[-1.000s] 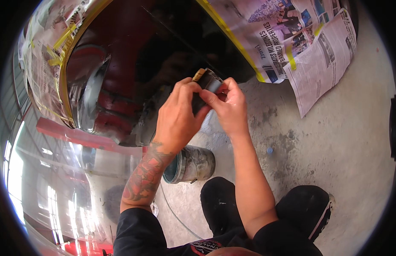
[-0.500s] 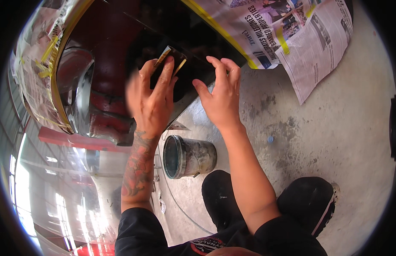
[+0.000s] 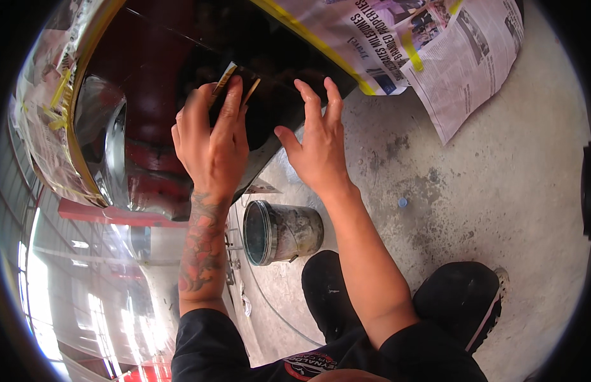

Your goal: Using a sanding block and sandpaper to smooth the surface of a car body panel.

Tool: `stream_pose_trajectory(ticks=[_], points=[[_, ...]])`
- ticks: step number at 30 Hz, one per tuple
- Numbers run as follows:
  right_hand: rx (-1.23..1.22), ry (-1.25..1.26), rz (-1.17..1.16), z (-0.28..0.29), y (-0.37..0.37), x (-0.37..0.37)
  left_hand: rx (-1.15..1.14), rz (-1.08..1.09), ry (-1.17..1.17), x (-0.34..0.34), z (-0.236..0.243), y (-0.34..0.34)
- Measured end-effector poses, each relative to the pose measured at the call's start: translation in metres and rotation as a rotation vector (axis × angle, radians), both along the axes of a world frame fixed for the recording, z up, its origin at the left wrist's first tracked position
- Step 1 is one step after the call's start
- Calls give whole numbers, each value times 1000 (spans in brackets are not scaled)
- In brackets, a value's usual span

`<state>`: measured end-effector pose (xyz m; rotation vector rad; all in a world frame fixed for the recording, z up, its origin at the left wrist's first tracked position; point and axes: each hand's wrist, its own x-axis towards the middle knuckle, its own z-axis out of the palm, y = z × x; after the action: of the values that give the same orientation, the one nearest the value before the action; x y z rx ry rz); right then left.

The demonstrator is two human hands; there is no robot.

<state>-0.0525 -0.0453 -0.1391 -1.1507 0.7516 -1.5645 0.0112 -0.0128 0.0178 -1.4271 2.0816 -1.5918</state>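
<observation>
A glossy black and dark red car body panel (image 3: 156, 63) fills the upper left, with a clear curved lamp (image 3: 117, 141) at its left. My left hand (image 3: 212, 143) lies over the panel, fingers closed on a folded piece of sandpaper (image 3: 224, 77). Pale and yellowish edges of the sandpaper stick out past the fingertips, and most of its underside is hidden against the dark surface. To the right, my right hand (image 3: 321, 143) is open above the panel's lower edge, fingers and thumb spread, holding nothing. Whether its fingertips touch the panel I cannot tell.
Newspaper (image 3: 464, 76) held by yellow masking tape (image 3: 321, 46) covers the panel's upper right. More newspaper and plastic (image 3: 43, 130) line the left edge. A dirty dark bucket (image 3: 296, 232) stands on the stained concrete floor (image 3: 531, 165), near a thin hose (image 3: 270, 305). A small blue cap (image 3: 403, 202) lies rightward.
My left hand has shifted a little to the left along the panel with the sandpaper. My right hand has also moved slightly left, still open. The view has turned slightly.
</observation>
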Motion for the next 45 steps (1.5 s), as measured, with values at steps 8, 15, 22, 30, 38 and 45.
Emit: stream_pose_trajectory(ticks=[8,15,22,30,38,45], points=[[-28,-23,1,-2,-3,-2,34,32,21,-5,-2,-1],[-10,-33,13,-3,-3,-1,46,13,-8,-4,5,-2],[-12,-31,38,-5,-5,-2,74,5,-21,-4,4,-4],[-10,-28,43,-7,-5,-3,22,-5,18,-4,4,-4],[-8,-17,61,-7,-4,-3,-23,-116,-7,2,9,-11],[-19,-8,53,-7,-4,-4,50,-10,12,-4,4,-4]])
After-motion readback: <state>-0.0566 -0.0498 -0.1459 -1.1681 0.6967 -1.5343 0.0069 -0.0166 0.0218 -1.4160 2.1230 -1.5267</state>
